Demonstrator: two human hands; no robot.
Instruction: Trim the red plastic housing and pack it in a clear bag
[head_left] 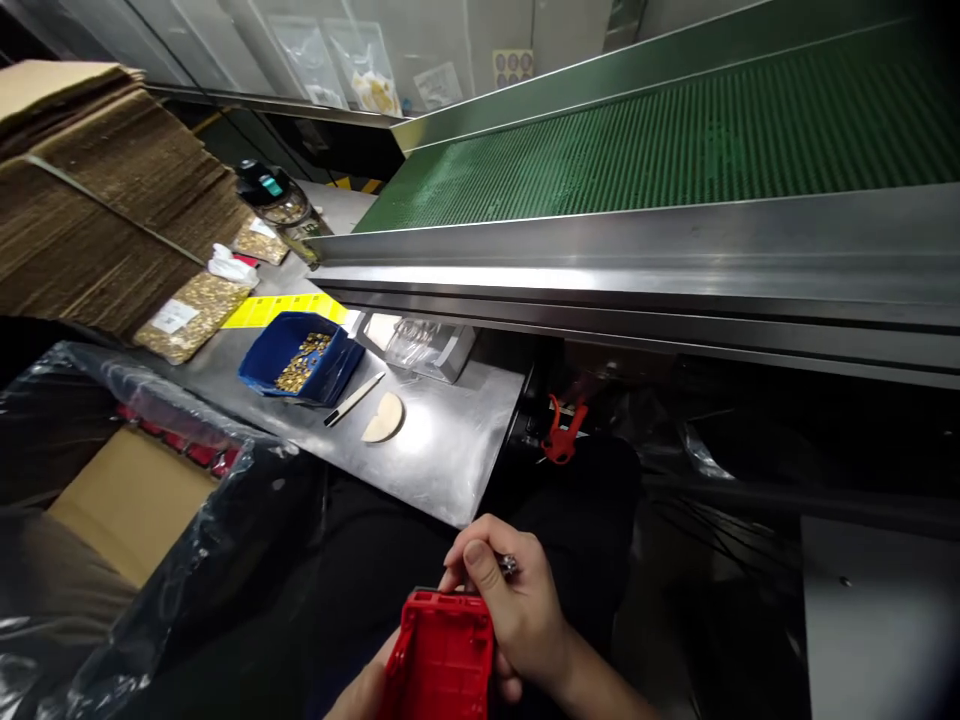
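Observation:
A red plastic housing (448, 660), open on its upper side with ribs inside, is tilted low in front of me. My left hand (367, 685) grips it along the left edge, mostly hidden by the housing and the picture's lower border. My right hand (517, 610) is closed at the housing's top right corner, thumb and fingers pressed together. Out of that fist pokes the shiny end of a small metal piece (508, 565); the rest is covered by my fingers, so its kind cannot be made out.
On the metal table (442, 480) are a blue bin (259, 350) with small brass parts, a pen-like tool (355, 400), a cream disc (384, 418) and bags of brass parts (195, 315). A green conveyor (600, 150) runs behind. Left stands a plastic-lined box (142, 500); orange-red scissors (564, 432) hang right.

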